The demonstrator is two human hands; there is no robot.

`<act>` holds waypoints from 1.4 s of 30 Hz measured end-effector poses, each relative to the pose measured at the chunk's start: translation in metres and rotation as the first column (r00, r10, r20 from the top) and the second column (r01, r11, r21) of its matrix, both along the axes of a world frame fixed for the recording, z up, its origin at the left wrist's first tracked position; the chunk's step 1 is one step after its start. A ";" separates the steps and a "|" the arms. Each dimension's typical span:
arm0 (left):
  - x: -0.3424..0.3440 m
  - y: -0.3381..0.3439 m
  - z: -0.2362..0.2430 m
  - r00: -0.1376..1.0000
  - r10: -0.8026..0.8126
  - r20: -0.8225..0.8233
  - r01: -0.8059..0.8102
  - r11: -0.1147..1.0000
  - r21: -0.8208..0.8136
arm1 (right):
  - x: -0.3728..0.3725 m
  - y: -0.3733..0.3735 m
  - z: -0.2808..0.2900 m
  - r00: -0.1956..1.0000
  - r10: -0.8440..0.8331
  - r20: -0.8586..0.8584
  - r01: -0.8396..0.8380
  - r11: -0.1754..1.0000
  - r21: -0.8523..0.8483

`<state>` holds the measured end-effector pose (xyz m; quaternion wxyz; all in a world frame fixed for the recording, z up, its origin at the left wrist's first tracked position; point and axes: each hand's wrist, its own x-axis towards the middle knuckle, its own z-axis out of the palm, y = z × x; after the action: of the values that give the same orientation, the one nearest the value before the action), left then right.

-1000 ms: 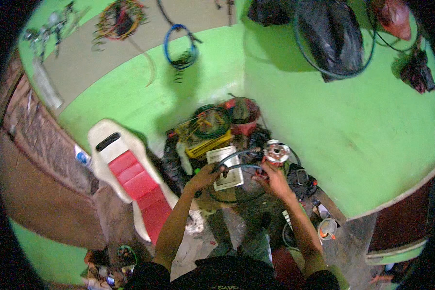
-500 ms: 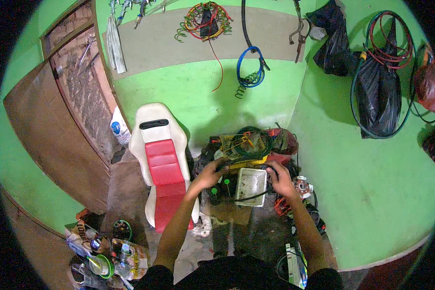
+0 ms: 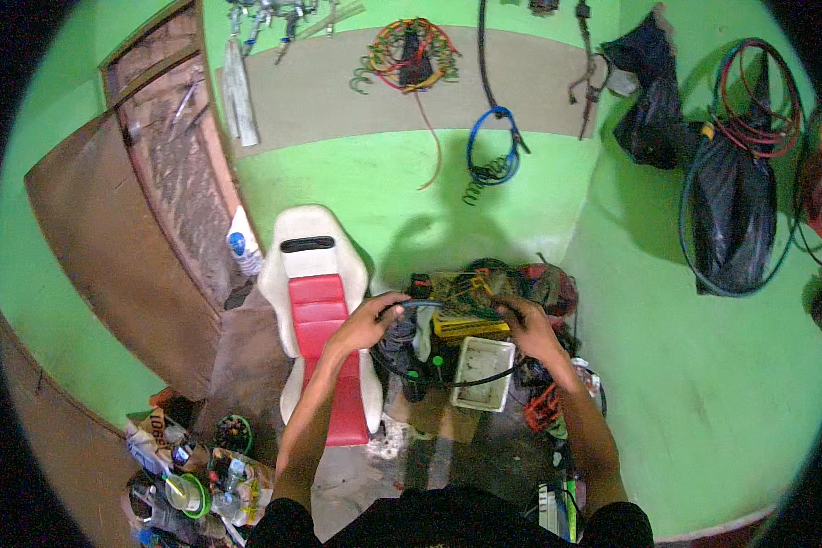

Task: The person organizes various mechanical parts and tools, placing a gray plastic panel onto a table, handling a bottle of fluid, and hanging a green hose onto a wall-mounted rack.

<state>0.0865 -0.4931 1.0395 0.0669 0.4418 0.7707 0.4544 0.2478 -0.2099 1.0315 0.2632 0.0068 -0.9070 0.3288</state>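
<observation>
A black hose [image 3: 420, 303] runs between my two hands and hangs down in a loop below them. My left hand [image 3: 373, 323] is closed around it, with a short piece stretching rightward from the fingers. On the other side, my right hand [image 3: 530, 327] has its fingers curled around the hose; the grip is partly dark and hard to see. The loop's lower part crosses a white plastic bin [image 3: 486, 351]. Behind the hands sits a yellow crate [image 3: 470, 326] with coiled hose and other items on it.
A white and red car seat [image 3: 318, 310] stands to the left. Coiled hoses [image 3: 493, 146] and black bags [image 3: 735, 215] hang on the green walls. Bottles and tubs [image 3: 187, 493] crowd the lower left. Tools and parts [image 3: 543, 411] lie by my right forearm.
Both hands still hold the hose. Its loop now hangs wider between them, and a piece shows to the right of my left hand. The whole view has shifted slightly.
</observation>
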 end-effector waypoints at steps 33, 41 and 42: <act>-0.022 -0.102 -0.016 0.979 0.136 -0.150 -0.106 0.975 0.195 | -0.123 -0.153 -0.001 0.893 0.426 0.146 -0.441 0.894 0.085; -0.025 -0.076 -0.035 0.968 -0.002 -0.249 0.005 1.000 0.009 | -0.118 -0.146 -0.048 0.816 0.559 0.145 -0.526 0.823 -0.213; -0.028 -0.070 -0.042 0.971 0.008 -0.239 -0.016 0.999 -0.029 | -0.122 -0.133 -0.066 0.770 0.609 0.191 -0.562 0.789 -0.249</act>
<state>0.0580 -0.5628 0.9975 -0.0224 0.4875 0.7826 0.3866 0.1260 -0.3427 0.9653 0.0249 0.2229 -0.8526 0.4719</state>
